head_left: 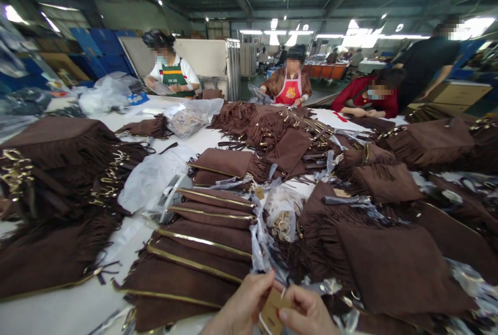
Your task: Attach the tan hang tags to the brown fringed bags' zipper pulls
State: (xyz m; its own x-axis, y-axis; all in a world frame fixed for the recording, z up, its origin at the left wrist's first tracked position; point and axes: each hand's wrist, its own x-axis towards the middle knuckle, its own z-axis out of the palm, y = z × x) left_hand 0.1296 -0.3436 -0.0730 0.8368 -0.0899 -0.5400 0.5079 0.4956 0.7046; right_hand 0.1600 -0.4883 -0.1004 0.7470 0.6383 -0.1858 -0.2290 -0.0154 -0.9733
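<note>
Both my hands meet at the bottom centre over the bags. My left hand (247, 304) is closed, its thumb and fingers pinching the left side of a tan cardboard hang tag (271, 311). On the tag's right side, my right hand (307, 311) grips it between thumb and curled fingers. A white string or edge shows at the tag. Just left of my hands lies an overlapping row of dark brown bags (182, 267) with gold zips. To the right rests a brown fringed bag (400, 267), flat on others.
A clear plastic bag of tags (283, 213) sits beyond my hands. Stacked fringed bags (58, 143) rise at the left, and a fringed heap (268, 122) fills the table's middle. Co-workers sit across the white table (50, 311); one person (428, 60) stands at far right.
</note>
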